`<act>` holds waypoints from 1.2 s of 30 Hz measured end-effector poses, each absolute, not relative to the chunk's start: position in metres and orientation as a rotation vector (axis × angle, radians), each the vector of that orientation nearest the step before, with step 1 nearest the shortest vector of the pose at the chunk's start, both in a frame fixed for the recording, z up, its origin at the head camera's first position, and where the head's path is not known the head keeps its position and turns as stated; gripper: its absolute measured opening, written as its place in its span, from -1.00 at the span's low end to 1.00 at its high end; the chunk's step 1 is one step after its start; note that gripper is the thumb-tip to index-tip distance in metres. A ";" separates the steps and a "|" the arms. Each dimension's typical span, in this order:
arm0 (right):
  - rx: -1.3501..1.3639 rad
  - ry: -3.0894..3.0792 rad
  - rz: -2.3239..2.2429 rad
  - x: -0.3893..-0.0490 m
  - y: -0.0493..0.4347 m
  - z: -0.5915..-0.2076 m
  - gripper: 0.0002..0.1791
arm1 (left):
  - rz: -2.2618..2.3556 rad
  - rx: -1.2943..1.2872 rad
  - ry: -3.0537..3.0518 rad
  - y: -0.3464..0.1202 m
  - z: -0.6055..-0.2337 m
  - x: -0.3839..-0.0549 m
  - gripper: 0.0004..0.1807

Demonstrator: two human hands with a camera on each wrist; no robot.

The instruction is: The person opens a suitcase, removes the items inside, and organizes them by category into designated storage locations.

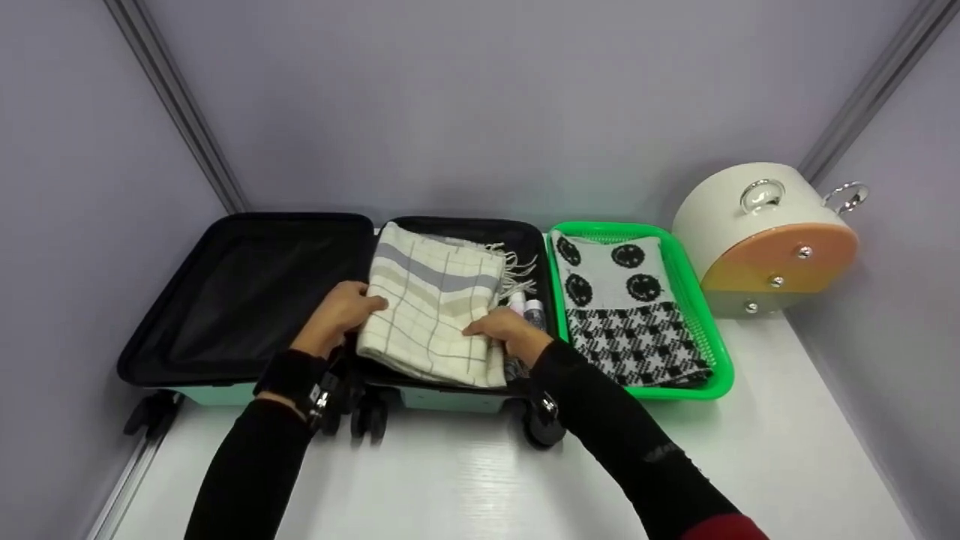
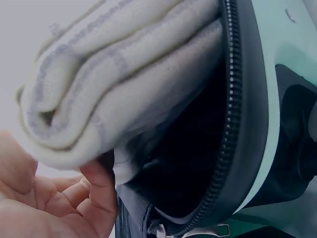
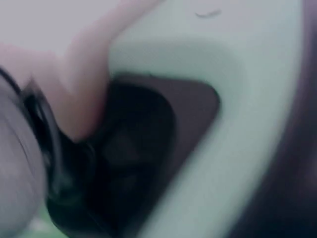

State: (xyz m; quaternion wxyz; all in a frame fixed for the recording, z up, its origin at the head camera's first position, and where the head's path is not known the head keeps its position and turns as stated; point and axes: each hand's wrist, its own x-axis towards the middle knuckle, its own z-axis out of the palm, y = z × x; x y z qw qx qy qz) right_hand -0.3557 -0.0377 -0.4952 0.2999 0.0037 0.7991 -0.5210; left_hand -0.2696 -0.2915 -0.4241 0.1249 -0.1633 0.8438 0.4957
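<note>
Both hands (image 1: 341,309) (image 1: 510,328) grip plaid cloth (image 1: 429,304) over a suitcase (image 1: 450,401) holding bottles (image 1: 535,313).

Matt cloth (image 1: 431,300), glossy plstc basket (image 1: 721,371), mtl knobs (image 1: 777,282)

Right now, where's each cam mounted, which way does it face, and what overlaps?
Head: on the person's head, facing forward and down at the plaid cloth, open suitcase and green basket; left hand, right hand and forearms show.
Left wrist: on the left wrist, facing the cloth's folded edge and the suitcase's zip-edged rim; part of the left hand shows.
Right wrist: on the right wrist, facing the suitcase's pale green shell; blurred skin shows at left.
Shared: head and left wrist both see cloth, suitcase and left hand.
</note>
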 end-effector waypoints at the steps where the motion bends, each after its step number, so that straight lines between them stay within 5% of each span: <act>1: 0.006 2.119 -1.395 -0.358 -0.036 -0.490 -0.46 | 1.458 -0.465 2.462 -0.291 -0.423 -0.269 -0.29; 26: -0.182 2.147 -1.598 -0.403 0.055 -0.326 -0.58 | 1.906 -0.200 2.573 -0.223 -0.332 -0.307 -0.59; 36: -0.047 1.927 -1.608 -0.407 0.073 -0.331 -0.48 | 1.940 -0.175 2.555 -0.208 -0.319 -0.301 -0.64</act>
